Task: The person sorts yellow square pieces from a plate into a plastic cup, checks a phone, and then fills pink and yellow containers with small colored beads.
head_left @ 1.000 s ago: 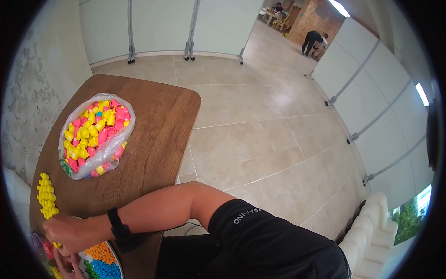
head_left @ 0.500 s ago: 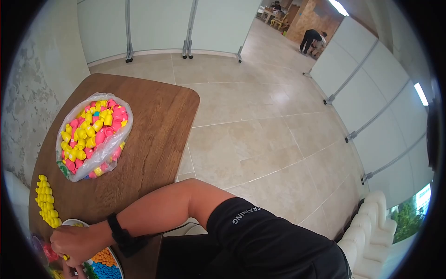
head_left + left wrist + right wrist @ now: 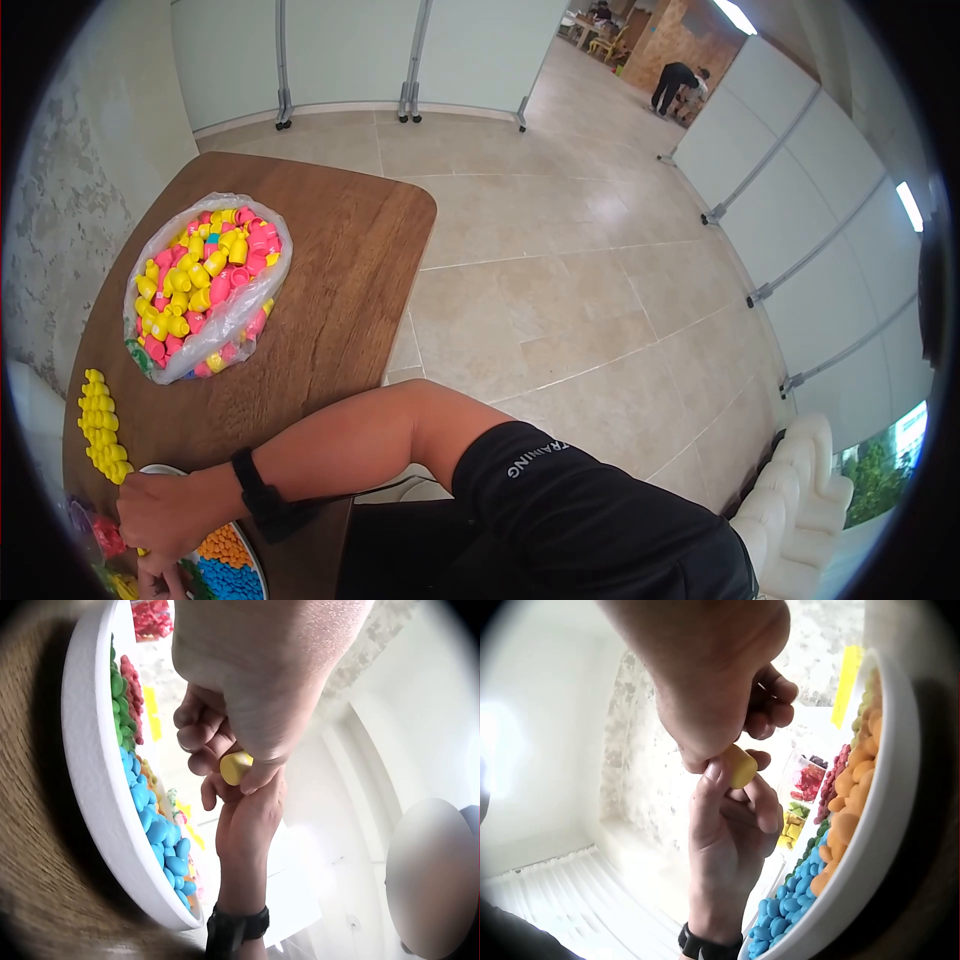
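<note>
Both hands meet over the near left edge of the table. A small yellow plastic capsule (image 3: 742, 766) sits between them, pinched by the thumb and fingers of my right hand (image 3: 170, 512). My left hand (image 3: 731, 829) grips the same capsule from below, its thumb against the side; the left wrist view also shows the capsule (image 3: 235, 769) at the fingertips. Beside and under the hands lies a white plate (image 3: 896, 772) of candies sorted by colour: orange (image 3: 226, 548), blue (image 3: 228, 578), green and red. The right hand and forearm hide part of it in the head view.
A row of yellow capsules (image 3: 100, 425) lines the table's left edge. Farther back stands a clear plastic bag (image 3: 240, 320) full of pink and yellow capsules. Containers of red (image 3: 808, 781) and yellow pieces (image 3: 789, 832) are beyond the plate. A textured wall (image 3: 65, 240) borders the left.
Both hands have come slightly nearer the body and to the right with the yellow capsule. More of the yellow row's near end shows. The bag has stayed in place.
</note>
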`<state>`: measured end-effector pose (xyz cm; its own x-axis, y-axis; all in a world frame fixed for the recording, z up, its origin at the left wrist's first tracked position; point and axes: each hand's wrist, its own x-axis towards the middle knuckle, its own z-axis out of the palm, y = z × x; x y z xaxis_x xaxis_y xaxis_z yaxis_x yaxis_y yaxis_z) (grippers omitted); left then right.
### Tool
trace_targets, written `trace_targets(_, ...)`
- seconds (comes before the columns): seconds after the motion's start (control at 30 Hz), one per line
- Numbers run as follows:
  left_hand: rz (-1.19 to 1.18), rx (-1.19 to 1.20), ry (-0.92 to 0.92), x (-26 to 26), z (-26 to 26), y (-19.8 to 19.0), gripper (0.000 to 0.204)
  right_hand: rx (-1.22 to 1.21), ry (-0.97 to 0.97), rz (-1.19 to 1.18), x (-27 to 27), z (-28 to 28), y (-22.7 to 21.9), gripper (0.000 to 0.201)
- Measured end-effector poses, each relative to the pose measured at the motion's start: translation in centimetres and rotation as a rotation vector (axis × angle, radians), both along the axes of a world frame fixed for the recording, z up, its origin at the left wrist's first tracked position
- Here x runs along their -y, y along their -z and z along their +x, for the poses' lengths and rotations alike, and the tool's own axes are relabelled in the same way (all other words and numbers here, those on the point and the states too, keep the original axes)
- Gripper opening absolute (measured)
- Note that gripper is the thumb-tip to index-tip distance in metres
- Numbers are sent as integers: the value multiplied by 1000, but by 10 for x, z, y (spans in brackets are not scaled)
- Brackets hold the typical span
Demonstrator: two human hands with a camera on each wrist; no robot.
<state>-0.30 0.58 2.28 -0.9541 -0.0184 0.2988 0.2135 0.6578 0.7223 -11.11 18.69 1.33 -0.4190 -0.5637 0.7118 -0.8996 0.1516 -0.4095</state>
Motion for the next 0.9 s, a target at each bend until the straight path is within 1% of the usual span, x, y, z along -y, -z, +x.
trace_targets(0.07,40,-3,28,0,0,1,24,-42,-39,13,0,-1,-2,35)
trace_targets(0.13,-1,-20,-38,-1,1,2,23,-33,-52,12,2,0,-2,35)
trace_targets(0.2,13,-21,-47,5,0,8,24,-24,-64,10,1,2,-4,35)
trace_targets(0.23,27,-23,-58,8,0,10,25,6,-108,-32,-1,3,-4,35)
trace_targets(0.27,26,-22,-57,5,0,7,25,36,-151,-74,-2,3,-5,35)
trace_targets(0.3,1,-52,-34,0,1,3,25,37,-150,-75,0,3,-4,35)
trace_targets(0.37,-22,-81,-12,-6,4,-2,25,29,-202,-161,3,3,-1,35)
trace_targets(0.43,53,-13,-22,-8,7,-5,25,15,-219,-168,6,0,2,34)
trace_targets(0.47,53,-13,-23,-11,8,-8,25,1,-235,-175,7,-2,4,34)
trace_targets(0.5,38,-1,-29,-13,9,-10,24,2,-235,-175,8,-2,5,34)
trace_targets(0.57,21,11,-36,-15,7,-10,23,-15,-173,-144,10,-2,5,32)
trace_targets(0.6,33,-40,8,-14,3,-4,24,-12,-178,-147,8,-2,7,32)
trace_targets(0.63,36,-89,37,-9,2,2,24,-94,-178,-153,1,-2,4,29)
trace_targets(0.67,156,32,61,-7,0,6,24,-170,-208,-175,-3,2,-2,27)
trace_targets(0.7,268,149,33,2,5,10,26,30,-325,-240,-7,0,0,22)
trace_targets(0.73,269,120,-37,-26,5,-4,8,-62,-362,-251,-19,-3,-8,16)
trace_targets(0.77,323,155,-95,-45,11,-14,10,-169,-350,-192,-13,-11,8,19)
trace_targets(0.8,397,224,-74,-51,14,-20,15,-112,-509,-148,-23,-13,1,29)
trace_targets(0.83,339,220,-45,-54,14,-23,20,-193,-439,-219,-31,-11,-4,33)
trace_targets(0.87,231,202,-21,-57,12,-29,21,-227,-446,-214,-33,-12,-11,27)
trace_targets(0.9,193,118,1,-56,11,-26,22,-266,-327,9,-38,-12,-15,26)
